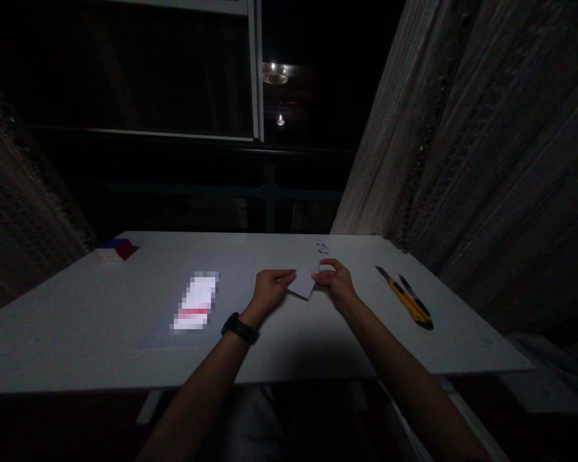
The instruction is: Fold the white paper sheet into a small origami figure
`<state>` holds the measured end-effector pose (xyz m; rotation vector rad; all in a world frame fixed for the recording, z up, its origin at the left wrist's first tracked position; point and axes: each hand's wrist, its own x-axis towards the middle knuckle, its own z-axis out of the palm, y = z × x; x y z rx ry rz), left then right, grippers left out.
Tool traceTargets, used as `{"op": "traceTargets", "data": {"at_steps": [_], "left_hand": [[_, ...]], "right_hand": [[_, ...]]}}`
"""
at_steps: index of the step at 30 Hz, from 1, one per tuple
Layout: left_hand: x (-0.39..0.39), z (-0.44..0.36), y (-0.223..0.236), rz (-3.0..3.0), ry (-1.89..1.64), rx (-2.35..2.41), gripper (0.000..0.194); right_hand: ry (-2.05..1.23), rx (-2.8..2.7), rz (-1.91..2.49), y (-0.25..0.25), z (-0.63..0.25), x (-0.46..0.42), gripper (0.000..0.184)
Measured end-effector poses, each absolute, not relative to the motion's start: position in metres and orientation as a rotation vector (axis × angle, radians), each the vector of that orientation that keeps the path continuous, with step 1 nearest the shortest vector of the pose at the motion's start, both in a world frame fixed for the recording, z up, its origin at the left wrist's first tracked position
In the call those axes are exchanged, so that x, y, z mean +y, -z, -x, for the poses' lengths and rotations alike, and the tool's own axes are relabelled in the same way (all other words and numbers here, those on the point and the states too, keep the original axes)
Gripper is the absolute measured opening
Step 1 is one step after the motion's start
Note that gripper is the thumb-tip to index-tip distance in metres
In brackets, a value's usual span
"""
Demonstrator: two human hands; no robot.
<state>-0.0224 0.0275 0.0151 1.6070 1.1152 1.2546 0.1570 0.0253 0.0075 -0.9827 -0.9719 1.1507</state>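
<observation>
At centre frame, left hand (270,287) and right hand (337,283) closely pinch a white angular paper piece (303,286); folding seems underway. Next probably calls for aligned edges.

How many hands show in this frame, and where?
2: the left hand pinches the white paper at its left side; the right hand holds it at its right side.

White paper (300,287), white table (96,333) – yellow-and-black cutter (404,298), black wristband (239,328) – block (115,250) in blue, red and white
</observation>
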Motion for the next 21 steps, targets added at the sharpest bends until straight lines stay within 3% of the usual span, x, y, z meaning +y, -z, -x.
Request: {"op": "traceTargets", "data": {"at_steps": [21], "left_hand": [[0.0284, 0.0222, -0.0120, -1.637, -1.205, 1.134, 0.031]], "right_hand": [[-1.129, -0.988, 0.956, -0.0042, -0.1612, 0.0310, 0.053]]}}
